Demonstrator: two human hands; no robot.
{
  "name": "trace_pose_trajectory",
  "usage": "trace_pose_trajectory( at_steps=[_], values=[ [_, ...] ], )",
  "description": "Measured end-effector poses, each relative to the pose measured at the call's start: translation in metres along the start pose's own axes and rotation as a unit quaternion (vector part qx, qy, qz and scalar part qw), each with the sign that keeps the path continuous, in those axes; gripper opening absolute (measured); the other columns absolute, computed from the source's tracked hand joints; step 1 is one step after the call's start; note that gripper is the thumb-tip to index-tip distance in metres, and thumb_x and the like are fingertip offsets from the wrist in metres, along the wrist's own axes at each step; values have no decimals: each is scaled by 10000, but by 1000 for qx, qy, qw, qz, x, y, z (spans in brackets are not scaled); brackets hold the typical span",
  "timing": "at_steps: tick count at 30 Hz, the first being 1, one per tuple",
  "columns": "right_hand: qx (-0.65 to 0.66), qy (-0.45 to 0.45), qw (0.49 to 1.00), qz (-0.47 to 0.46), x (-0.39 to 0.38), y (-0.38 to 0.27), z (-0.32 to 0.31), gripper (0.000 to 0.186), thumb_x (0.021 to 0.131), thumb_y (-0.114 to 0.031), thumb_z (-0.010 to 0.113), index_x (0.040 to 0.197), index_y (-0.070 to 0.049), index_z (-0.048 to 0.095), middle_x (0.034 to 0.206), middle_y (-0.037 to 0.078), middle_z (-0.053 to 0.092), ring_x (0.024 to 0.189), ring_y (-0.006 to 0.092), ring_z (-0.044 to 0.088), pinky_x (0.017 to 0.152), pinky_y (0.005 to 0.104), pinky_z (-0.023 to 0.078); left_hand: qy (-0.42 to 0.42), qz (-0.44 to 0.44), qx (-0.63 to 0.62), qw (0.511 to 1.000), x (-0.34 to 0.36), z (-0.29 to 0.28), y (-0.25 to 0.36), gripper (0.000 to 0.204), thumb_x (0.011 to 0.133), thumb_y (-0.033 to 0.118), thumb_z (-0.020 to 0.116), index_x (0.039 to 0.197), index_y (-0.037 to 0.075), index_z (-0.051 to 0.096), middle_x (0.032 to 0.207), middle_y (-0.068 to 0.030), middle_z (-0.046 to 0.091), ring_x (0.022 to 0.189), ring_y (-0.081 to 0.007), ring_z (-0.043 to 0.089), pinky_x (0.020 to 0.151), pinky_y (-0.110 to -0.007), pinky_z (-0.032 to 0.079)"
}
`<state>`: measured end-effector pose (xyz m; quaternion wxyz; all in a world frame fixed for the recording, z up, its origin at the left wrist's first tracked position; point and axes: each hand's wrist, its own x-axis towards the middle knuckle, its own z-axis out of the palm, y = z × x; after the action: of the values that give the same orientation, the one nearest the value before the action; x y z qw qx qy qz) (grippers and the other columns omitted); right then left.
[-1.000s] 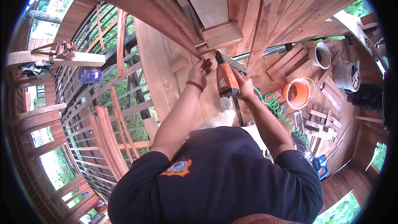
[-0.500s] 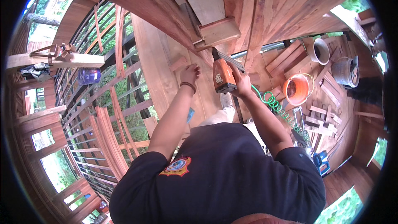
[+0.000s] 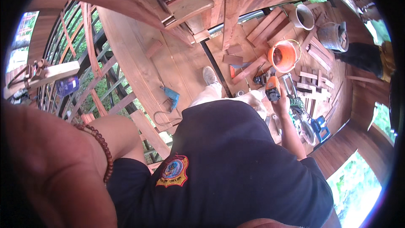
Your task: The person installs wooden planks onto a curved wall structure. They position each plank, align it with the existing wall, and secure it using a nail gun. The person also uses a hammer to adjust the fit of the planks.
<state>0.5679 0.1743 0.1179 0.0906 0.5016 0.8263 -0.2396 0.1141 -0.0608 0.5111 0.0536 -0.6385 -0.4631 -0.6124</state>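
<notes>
My right hand (image 3: 282, 103) is wrapped round an orange and black nail gun (image 3: 273, 88), which is held low at my right side, in front of the orange bucket (image 3: 283, 57). A green coiled air hose (image 3: 297, 103) shows just right of that hand. My left hand (image 3: 55, 164) is raised very close to the camera and fills the lower left. A beaded bracelet (image 3: 102, 144) circles its wrist; the fingers are hidden, so I cannot tell what it touches. Ahead, a small wooden block (image 3: 190, 7) sits at the foot of the upright boards.
A blue drill (image 3: 171, 97) with a cord lies on the plank floor (image 3: 181, 67) left of my foot. To the right are a blue circular saw (image 3: 319, 128), grey buckets (image 3: 302, 17) and several wood offcuts (image 3: 314, 86). Open metal bars (image 3: 84, 80) run along the left.
My right hand has lowered the nail gun from the boards to my right side. My left hand has left the boards and come up close to the camera. The view has shifted right.
</notes>
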Motion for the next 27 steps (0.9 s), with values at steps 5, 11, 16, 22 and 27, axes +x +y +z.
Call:
trace_pose_trajectory(
  at_steps=[5,11,16,22,27],
  values=[
    [28,261,955,-139,-24,82,56,664,830,-275,814,1408,-69,560,1236,164,697,1167,247,671,979,394,530,-31,10,-49,998,-4,8,-28,186,995,182,635,1036,2,653,959,-75,678,789,-134,606,692,-286,489],
    [111,86,965,223,-88,7,43,545,778,-318,804,1257,-145,610,1032,227,735,950,458,704,786,512,557,-87,53,-113,988,11,50,-52,213,1014,191,611,1070,-13,632,952,-76,659,783,-147,595,691,-294,490],
    [125,104,954,250,-103,-12,44,496,832,-244,770,1283,-135,593,1013,210,736,945,465,696,779,533,553,-38,64,-126,989,35,52,-61,235,1031,199,590,1099,-25,615,945,-76,643,778,-158,586,690,-300,490],
    [155,95,936,302,-146,-17,62,648,848,-303,736,1441,-193,500,1126,224,720,1041,451,679,861,549,531,-198,-385,-86,897,-120,124,-149,248,1005,38,595,1245,8,648,1005,-38,659,841,-91,608,767,-253,528],
    [162,108,916,351,-172,-26,94,740,806,-227,781,1470,-197,457,1029,215,733,985,450,693,836,554,536,-436,-494,50,751,-317,113,-198,238,919,131,701,1127,20,736,905,-110,763,794,-173,714,764,-322,570]
  ],
)
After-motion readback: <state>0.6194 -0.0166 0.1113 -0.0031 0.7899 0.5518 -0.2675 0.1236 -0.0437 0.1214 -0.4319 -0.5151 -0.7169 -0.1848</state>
